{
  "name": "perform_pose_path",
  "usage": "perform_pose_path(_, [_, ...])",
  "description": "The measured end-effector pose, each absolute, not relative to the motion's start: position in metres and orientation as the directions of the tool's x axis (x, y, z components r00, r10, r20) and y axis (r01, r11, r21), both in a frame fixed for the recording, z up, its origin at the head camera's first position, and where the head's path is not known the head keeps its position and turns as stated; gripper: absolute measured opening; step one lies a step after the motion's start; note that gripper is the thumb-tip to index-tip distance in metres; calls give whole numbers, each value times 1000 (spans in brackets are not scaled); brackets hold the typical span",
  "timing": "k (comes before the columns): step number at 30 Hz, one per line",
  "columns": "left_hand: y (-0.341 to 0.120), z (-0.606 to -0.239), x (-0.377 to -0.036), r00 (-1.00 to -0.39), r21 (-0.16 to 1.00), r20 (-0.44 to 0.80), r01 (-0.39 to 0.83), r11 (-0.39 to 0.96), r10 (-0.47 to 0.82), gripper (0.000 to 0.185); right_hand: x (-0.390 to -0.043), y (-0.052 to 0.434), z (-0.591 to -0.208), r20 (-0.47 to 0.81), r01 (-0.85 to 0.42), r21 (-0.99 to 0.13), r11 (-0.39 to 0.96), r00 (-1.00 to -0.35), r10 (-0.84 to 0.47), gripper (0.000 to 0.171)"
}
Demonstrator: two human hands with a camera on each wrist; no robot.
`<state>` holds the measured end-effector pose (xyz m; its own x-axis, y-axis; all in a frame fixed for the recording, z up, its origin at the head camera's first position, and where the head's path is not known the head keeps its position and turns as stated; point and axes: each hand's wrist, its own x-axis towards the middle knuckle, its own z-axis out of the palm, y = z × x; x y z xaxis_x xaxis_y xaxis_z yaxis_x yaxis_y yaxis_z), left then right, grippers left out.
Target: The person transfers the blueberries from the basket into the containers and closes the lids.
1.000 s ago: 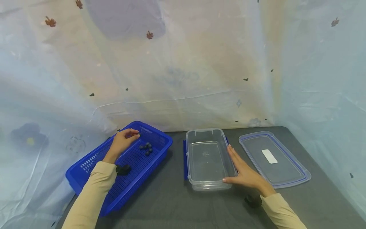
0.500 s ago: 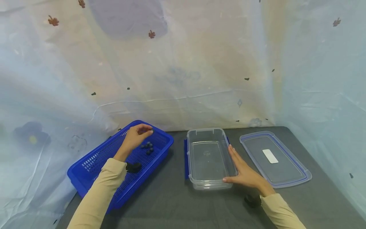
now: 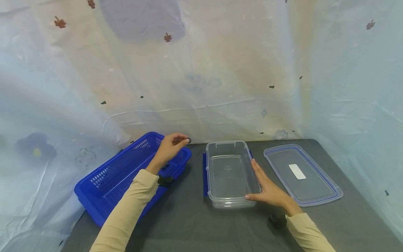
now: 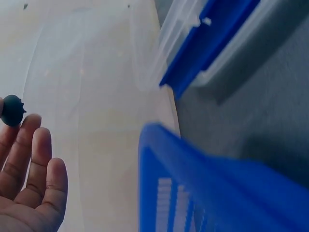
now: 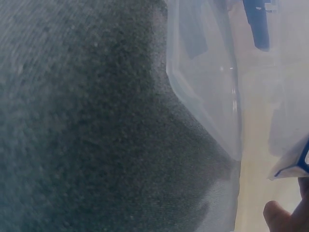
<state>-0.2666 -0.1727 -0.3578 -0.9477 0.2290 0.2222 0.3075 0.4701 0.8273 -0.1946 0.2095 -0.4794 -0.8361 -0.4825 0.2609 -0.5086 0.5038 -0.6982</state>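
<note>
Left hand (image 3: 169,148) pinching round, dark, jagged-crowned blueberry (image 4: 12,110); right hand (image 3: 269,189) spread against clear container (image 3: 228,202).

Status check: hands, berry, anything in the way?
Left hand pinches blueberry at far end of blue basket. Right hand touches side of clear box. Lid off, lying right of box; box top uncovered.

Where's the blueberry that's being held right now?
In the head view, the left hand pinches the blueberry by the far right corner of the blue basket, left of the clear container.
</note>
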Motion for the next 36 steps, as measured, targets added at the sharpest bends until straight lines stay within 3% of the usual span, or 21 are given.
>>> perform_pose_path(19, [-96, -369, -284, -914, 868, 267, 366, 336, 306, 24, -195, 208, -482, 262, -503, -710, 492, -838, -479, 120])
perform_pose_path(27, [-63, -370, -293, -922, 867, 259, 353, 353, 287, 27, -195, 209, -482, 263, -499, -719, 485, -840, -474, 120])
perform_pose_path(36, [-31, -377, -301, -956, 908, 191, 258, 330, 222, 27, -196, 210, -482, 275, -512, -710, 484, -833, -480, 120])
